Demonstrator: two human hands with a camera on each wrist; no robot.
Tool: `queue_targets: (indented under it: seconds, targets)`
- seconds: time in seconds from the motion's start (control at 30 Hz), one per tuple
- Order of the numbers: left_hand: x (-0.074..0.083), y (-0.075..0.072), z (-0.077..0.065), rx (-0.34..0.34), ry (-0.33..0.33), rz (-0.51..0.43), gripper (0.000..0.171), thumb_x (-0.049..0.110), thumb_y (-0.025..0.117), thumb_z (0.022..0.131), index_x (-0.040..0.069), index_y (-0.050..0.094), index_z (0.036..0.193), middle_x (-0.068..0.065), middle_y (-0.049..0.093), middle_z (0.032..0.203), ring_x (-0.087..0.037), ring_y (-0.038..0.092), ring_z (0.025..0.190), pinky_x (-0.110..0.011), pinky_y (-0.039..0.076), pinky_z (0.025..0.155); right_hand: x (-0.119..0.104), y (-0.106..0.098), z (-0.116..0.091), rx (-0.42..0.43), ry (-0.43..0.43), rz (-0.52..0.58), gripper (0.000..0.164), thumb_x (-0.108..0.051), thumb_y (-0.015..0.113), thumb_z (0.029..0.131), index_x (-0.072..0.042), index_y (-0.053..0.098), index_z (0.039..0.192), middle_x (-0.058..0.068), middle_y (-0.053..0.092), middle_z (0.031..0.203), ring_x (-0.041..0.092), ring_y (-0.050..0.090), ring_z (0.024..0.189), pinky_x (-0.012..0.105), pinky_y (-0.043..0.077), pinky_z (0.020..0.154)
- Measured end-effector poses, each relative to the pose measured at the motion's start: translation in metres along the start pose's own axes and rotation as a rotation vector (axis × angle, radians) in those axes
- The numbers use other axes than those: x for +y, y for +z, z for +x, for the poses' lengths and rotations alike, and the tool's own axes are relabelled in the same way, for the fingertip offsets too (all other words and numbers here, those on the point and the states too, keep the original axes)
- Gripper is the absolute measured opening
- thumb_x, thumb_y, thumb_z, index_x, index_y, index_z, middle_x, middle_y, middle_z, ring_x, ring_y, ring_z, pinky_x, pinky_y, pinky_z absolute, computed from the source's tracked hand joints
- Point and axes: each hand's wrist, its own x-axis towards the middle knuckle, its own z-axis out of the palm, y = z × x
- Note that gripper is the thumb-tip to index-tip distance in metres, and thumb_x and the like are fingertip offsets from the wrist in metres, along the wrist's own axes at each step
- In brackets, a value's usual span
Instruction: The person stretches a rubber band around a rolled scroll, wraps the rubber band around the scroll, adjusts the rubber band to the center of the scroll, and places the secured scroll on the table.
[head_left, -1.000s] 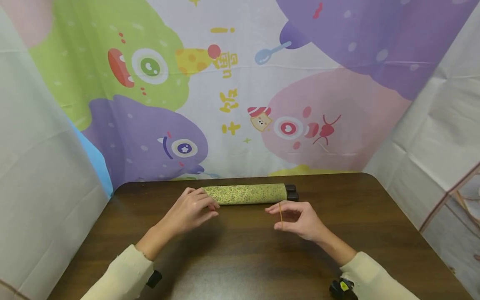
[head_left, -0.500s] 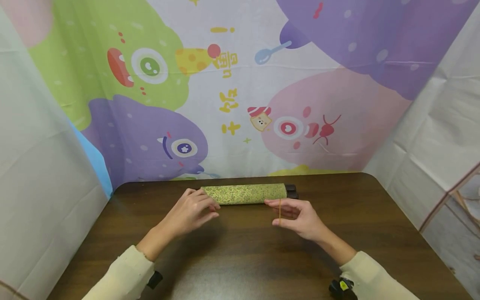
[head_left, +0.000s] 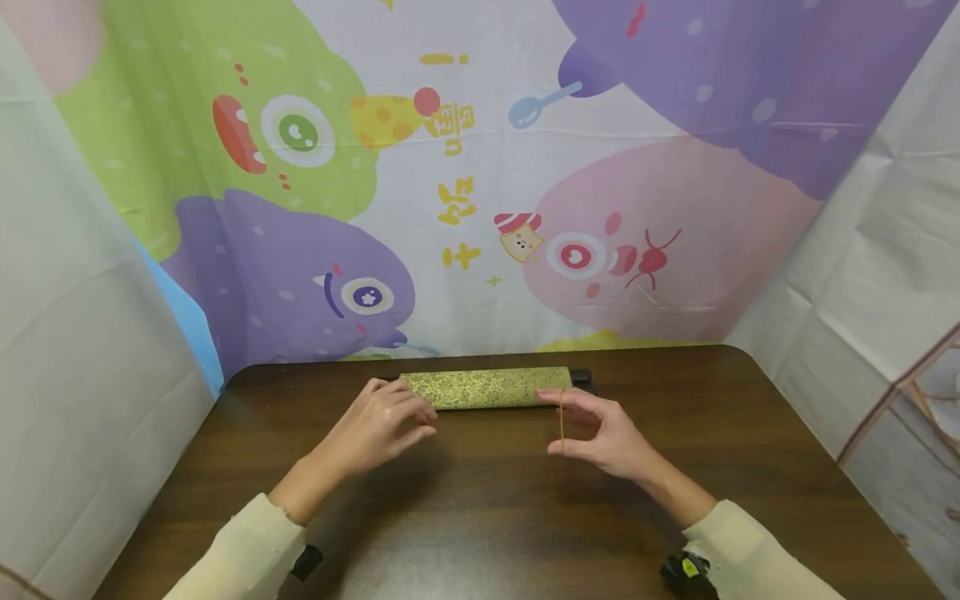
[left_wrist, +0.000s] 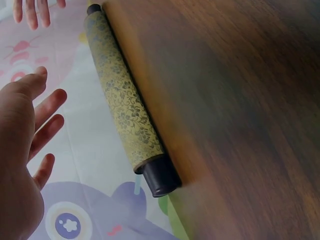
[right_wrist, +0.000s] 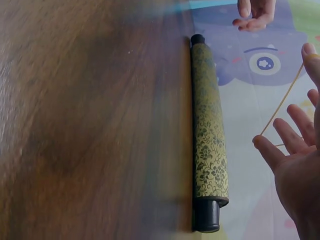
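A rolled scroll [head_left: 480, 389] with a yellow-green floral cover and black end knobs lies crosswise near the table's far edge. A thin tan rubber band [head_left: 562, 421] is stretched between the thumb and forefinger of my right hand [head_left: 600, 429]; the right wrist view shows that band [right_wrist: 282, 100] taut, with the fingers spread. In the head view those fingertips overlap the scroll's right part, apart from it in the right wrist view. My left hand [head_left: 382, 421], fingers loosely bent and holding nothing, is near the scroll's left end, hiding part of it.
The dark wooden table [head_left: 480, 517] reaches back to a cartoon-printed curtain [head_left: 465, 208]. Pale cloth walls [head_left: 847, 275] stand along both sides. A black wrist device [head_left: 684, 571] is strapped at the right sleeve, and another [head_left: 306, 562] at the left.
My right hand has risen slightly toward the scroll, its forefinger now overlapping the cover in the head view. The band stands a little taller between thumb and finger. My left hand has hardly moved.
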Motion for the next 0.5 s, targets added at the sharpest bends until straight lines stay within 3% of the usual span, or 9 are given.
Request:
queue_targets:
  seconds: [0.17,0.33,0.5]
  targets:
    - [-0.0004,-0.0004,-0.0026,0.001,-0.001,0.01,0.02,0.024,0.096,0.086,0.02,0.082,0.1,0.009,0.084,0.098,-0.016,0.077,0.099,-0.048,0.057,0.093,0.0004,-0.0038,-0.0031,-0.015,0.018,-0.035,0.068,0.003,0.092,0.085,0.003,0.068,0.148,0.001,0.072,0.156,-0.004,0.064,0.143,0.025,0.057,0.115]
    - [-0.0009,-0.0002,-0.0043,-0.017,-0.024,0.012,0.018,0.026,0.095,0.087,0.021,0.083,0.099,0.011,0.083,0.094,-0.014,0.075,0.096,-0.044,0.054,0.089,0.002,-0.0069,-0.0039,-0.004,-0.007,-0.057,0.067,0.004,0.094,0.083,0.001,0.069,0.146,0.019,0.071,0.152,-0.003,0.065,0.142,0.025,0.058,0.113]
    - [-0.0007,0.0008,-0.0043,-0.009,-0.043,0.022,0.017,0.029,0.094,0.089,0.022,0.083,0.099,0.012,0.081,0.09,-0.013,0.071,0.092,-0.044,0.053,0.088,0.0029,-0.0085,-0.0027,0.017,-0.026,-0.087,0.068,0.002,0.096,0.081,-0.002,0.071,0.143,-0.003,0.071,0.152,-0.004,0.064,0.141,0.023,0.059,0.111]
